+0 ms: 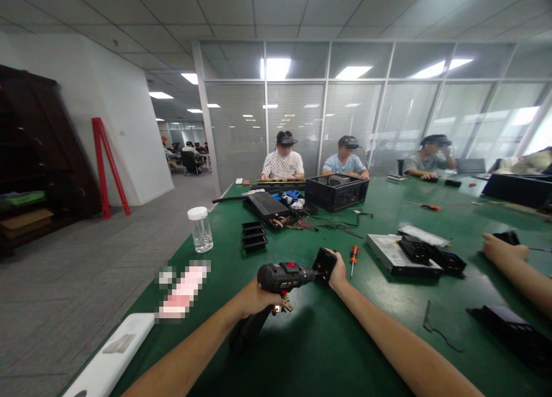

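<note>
Fingers of the left hand (257, 300): wrapped around the grip of the power drill (284, 276). Fingers of the right hand (338, 270): grasping the black part (325, 263), raised above the table (297, 365) at the drill's nose. Bit contact with the part is too small to confirm.

Status: work on the held part appears under way, not complete; no finished joint or freed fastener can be made out.

Just beyond the right hand lies the orange-handled screwdriver (354, 254), not in use. Black trays (253, 237) stand in a row past the drill. Further right, black modules (416, 250) rest on the silver box (383, 252); whether these are processed or pending cannot be determined.
</note>
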Demonstrator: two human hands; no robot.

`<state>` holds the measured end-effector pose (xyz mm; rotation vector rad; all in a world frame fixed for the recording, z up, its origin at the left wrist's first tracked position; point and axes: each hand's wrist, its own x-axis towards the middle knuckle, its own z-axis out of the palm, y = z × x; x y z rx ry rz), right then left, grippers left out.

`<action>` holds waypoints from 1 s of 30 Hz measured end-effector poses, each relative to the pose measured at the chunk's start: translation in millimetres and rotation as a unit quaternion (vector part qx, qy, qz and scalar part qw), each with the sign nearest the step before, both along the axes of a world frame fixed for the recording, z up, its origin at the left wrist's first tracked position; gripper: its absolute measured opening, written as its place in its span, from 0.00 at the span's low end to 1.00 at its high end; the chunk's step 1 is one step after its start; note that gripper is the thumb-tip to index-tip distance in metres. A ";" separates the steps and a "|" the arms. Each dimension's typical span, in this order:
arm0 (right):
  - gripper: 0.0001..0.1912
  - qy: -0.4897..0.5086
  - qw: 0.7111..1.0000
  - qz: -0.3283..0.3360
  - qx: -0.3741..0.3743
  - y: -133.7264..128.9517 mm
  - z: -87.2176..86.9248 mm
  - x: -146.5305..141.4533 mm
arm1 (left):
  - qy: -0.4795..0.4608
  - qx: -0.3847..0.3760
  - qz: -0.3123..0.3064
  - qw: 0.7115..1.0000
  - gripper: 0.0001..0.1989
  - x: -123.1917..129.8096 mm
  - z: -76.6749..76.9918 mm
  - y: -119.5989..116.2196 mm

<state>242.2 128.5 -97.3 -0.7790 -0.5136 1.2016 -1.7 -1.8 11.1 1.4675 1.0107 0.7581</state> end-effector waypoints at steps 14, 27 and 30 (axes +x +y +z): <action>0.13 0.012 1.000 0.010 -0.001 -0.2 0.7 -1.5 | 0.024 0.045 -0.031 0.998 0.09 -2.3 -11.9 3.4; 0.13 0.003 0.999 0.032 0.012 1.1 -2.0 -0.4 | 0.016 0.032 -0.023 0.999 0.09 -1.2 -8.9 3.0; 0.13 0.003 1.000 0.025 0.009 0.2 -1.0 -0.6 | 0.006 0.025 -0.017 1.000 0.06 0.1 -5.1 1.5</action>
